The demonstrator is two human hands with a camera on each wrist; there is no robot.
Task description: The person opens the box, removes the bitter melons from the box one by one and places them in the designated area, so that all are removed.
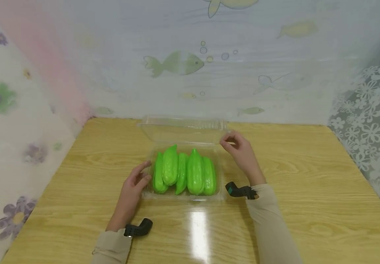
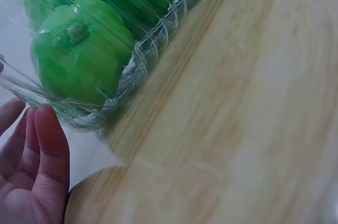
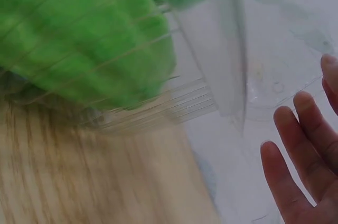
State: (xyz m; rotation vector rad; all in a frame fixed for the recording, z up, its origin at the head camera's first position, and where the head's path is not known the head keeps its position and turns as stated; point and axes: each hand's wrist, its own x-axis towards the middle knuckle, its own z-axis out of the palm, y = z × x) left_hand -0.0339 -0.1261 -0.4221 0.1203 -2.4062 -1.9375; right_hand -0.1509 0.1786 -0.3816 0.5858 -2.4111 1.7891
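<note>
A clear plastic clamshell box point(image 1: 183, 198) stands on the table with its hinged lid point(image 1: 183, 135) raised at the back. Several glossy bright green, ribbed, gourd-like vegetables point(image 1: 195, 176) lie side by side in it; one shows a round stem end point(image 2: 78, 33) in the left wrist view. My left hand point(image 1: 133, 187) rests its fingertips against the box's left wall, fingers fairly straight. With thumb and forefinger, my right hand point(image 1: 242, 154) pinches the lid's right corner. Its other fingers point(image 3: 298, 139) extend loosely in the right wrist view.
The wood-grain table point(image 1: 295, 165) reaches back to a wall point(image 1: 117, 55) painted with fish. Flowered panels border it at left and right. A black wrist mount point(image 1: 138, 228) is strapped to the left wrist, another mount point(image 1: 239, 191) to the right.
</note>
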